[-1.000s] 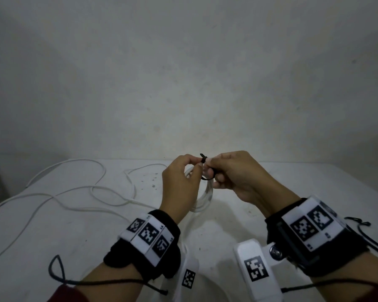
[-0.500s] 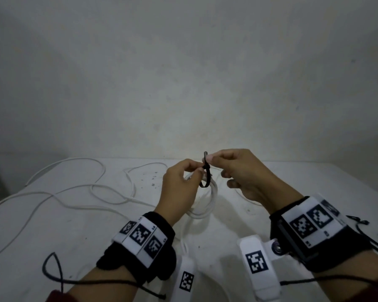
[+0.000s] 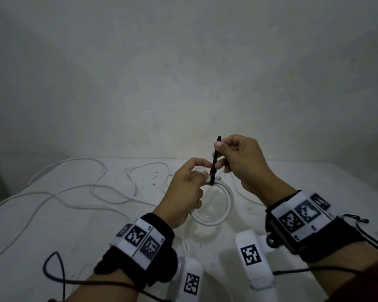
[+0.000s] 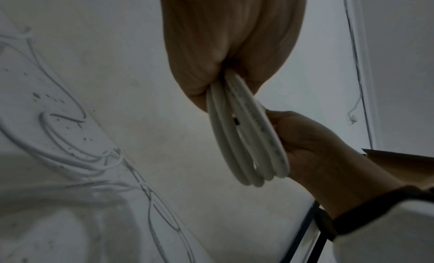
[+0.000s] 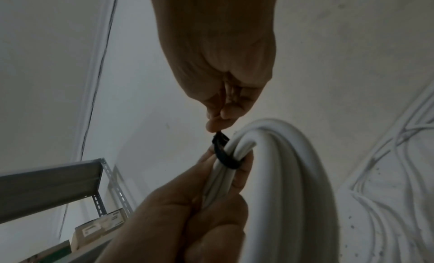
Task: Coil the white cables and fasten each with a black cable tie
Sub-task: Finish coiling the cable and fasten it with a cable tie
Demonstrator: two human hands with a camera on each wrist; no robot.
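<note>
White coiled cable (image 3: 224, 205) gripped by left hand (image 3: 184, 188); raised right hand (image 3: 240, 162) pinches black cable tie (image 3: 214, 162).

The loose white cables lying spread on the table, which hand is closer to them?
Left. The left hand holds the coil just right of the loose white cables; the right hand, pinching the cable tie, is farther right.
</note>
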